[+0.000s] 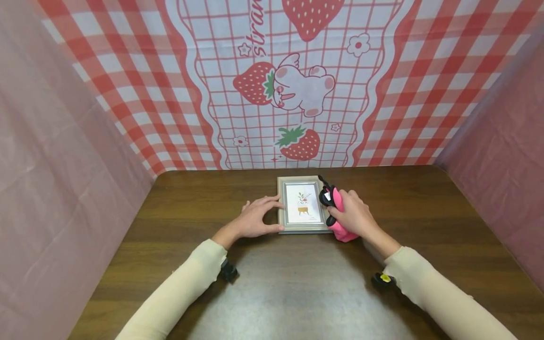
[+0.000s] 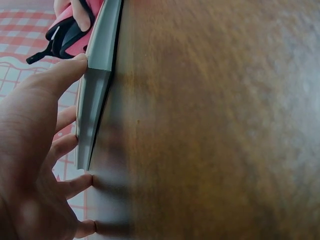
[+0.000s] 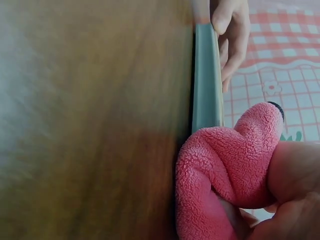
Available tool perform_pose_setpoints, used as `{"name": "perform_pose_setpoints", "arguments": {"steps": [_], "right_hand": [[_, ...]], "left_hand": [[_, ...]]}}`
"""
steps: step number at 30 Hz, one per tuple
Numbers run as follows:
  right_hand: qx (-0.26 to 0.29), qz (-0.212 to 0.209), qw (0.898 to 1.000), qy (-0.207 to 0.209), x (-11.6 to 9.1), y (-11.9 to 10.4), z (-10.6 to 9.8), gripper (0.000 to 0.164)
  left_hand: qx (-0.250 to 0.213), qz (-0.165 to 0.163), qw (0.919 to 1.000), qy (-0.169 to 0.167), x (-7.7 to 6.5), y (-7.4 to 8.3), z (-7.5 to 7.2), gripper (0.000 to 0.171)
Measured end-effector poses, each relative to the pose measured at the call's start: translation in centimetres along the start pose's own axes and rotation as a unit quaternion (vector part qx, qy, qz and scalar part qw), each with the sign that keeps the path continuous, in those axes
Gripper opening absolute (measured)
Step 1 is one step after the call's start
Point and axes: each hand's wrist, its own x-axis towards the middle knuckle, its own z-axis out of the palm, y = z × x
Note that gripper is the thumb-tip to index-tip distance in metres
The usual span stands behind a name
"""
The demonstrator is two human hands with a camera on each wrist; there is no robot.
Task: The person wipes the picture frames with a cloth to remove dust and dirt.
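A picture frame (image 1: 281,215) with a pale silvery border lies flat on the brown wooden table, showing a plant in an orange pot. My left hand (image 1: 257,218) is spread at its left side, the thumb at the near left corner and fingertips along the left edge. In the left wrist view, two fingertips of the left hand (image 2: 30,120) rest on the table. My right hand (image 1: 354,215) grips a bunched pink fleece cloth (image 1: 340,231) with black edging at the frame's right side. The cloth (image 3: 215,165) overlaps the frame's near right corner in the right wrist view.
The wooden table (image 1: 204,189) ends at a back curtain (image 1: 272,108) with red checks and strawberries. Pink fabric walls (image 1: 63,156) stand at both sides. A small black device (image 1: 229,270) sits by the left wrist, another (image 1: 378,281) by the right.
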Motion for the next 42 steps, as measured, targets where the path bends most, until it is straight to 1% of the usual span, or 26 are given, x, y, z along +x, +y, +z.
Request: {"name": "perform_pose_setpoints", "arguments": {"steps": [3, 5, 6, 8, 9, 10, 12, 13, 15, 16, 17, 19, 20, 22, 23, 24, 27, 30, 31, 33, 35, 38, 42], "right_hand": [[-0.008, -0.008, 1.000, 0.016, -0.4, 0.2, 0.4, 0.042], [-0.011, -0.015, 1.000, 0.019, -0.6, 0.2, 0.5, 0.042], [-0.015, -0.020, 0.999, 0.026, -0.5, 0.4, 0.7, 0.042], [-0.008, -0.011, 1.000, 0.015, -1.3, -1.3, -0.5, 0.039], [-0.003, -0.007, 1.000, 0.008, -1.7, -2.2, -1.1, 0.038], [-0.003, -0.007, 1.000, 0.008, -1.8, -2.4, -1.2, 0.038], [0.003, 0.002, 1.000, 0.002, -2.3, -3.6, -2.0, 0.035], [0.008, 0.007, 1.000, -0.004, -2.6, -4.3, -2.5, 0.035], [-0.002, -0.004, 1.000, 0.013, -1.9, -2.7, -1.3, 0.038], [0.000, -0.004, 1.000, 0.013, -1.8, -2.5, -1.2, 0.039], [0.005, -0.001, 1.000, 0.007, -1.9, -2.9, -1.5, 0.038], [0.008, -0.003, 1.000, 0.007, -2.0, -2.9, -1.6, 0.040], [0.004, 0.000, 1.000, 0.012, -1.8, -2.6, -1.3, 0.039], [0.018, 0.009, 1.000, -0.003, -2.2, -3.7, -2.2, 0.036], [0.018, 0.008, 1.000, -0.002, -2.1, -3.7, -2.2, 0.035], [0.019, 0.000, 1.000, 0.004, -1.8, -3.0, -1.7, 0.036], [0.019, -0.008, 1.000, 0.005, -1.1, -2.0, -1.1, 0.033], [0.008, -0.009, 1.000, 0.015, 0.3, 0.0, 0.4, 0.035], [0.006, -0.003, 1.000, 0.010, 0.6, 0.1, 0.4, 0.035], [-0.005, -0.004, 1.000, 0.011, 1.6, 1.3, 1.2, 0.038], [-0.006, -0.005, 1.000, 0.006, 2.3, 1.8, 1.4, 0.040], [-0.012, -0.011, 1.000, 0.005, 3.4, 2.4, 1.6, 0.041], [-0.007, -0.011, 1.000, -0.001, 4.8, 2.8, 1.4, 0.043]], "left_hand": [[0.003, 0.002, 1.0000, 0.004, 0.3, -0.7, 0.3, 0.071], [-0.004, 0.001, 1.0000, 0.005, 0.2, -0.8, 0.3, 0.070], [-0.001, -0.002, 1.0000, 0.001, 0.1, -0.4, 0.2, 0.069], [0.008, -0.008, 0.9999, -0.008, -0.1, 0.3, -0.2, 0.068], [0.006, -0.010, 0.9999, -0.010, -0.1, 0.4, -0.3, 0.068], [0.007, -0.010, 0.9998, -0.012, -0.2, 0.6, -0.4, 0.068], [0.013, -0.010, 0.9998, -0.015, 0.0, 0.5, -0.3, 0.068], [0.011, -0.006, 0.9999, -0.011, 0.1, 0.1, -0.1, 0.069], [0.003, 0.000, 1.0000, -0.003, 0.3, -0.7, 0.3, 0.070], [0.007, 0.003, 1.0000, -0.002, 0.3, -0.7, 0.3, 0.070], [0.008, 0.004, 1.0000, 0.000, 0.4, -1.0, 0.5, 0.070], [0.008, 0.006, 1.0000, 0.002, 0.4, -1.1, 0.5, 0.071], [0.007, 0.004, 1.0000, 0.001, 0.3, -1.0, 0.5, 0.070], [0.005, 0.004, 1.0000, -0.004, 0.1, -0.5, 0.1, 0.070], [0.002, 0.003, 1.0000, -0.004, 0.1, -0.2, 0.0, 0.070], [-0.002, 0.003, 1.0000, -0.007, 0.0, 0.1, -0.2, 0.069], [-0.001, 0.003, 0.9999, -0.010, -0.2, 0.5, -0.4, 0.070], [0.005, 0.005, 1.0000, -0.006, 0.0, -0.1, 0.0, 0.071], [0.007, 0.006, 0.9999, -0.004, 0.0, -0.3, 0.1, 0.071], [0.003, 0.004, 1.0000, -0.007, 0.0, -0.2, 0.1, 0.071], [0.008, 0.008, 0.9999, -0.004, 0.2, -0.6, 0.3, 0.071], [0.004, 0.007, 1.0000, -0.005, 0.1, -0.6, 0.3, 0.071], [0.003, 0.006, 1.0000, -0.005, 0.1, -0.4, 0.1, 0.071]]}}
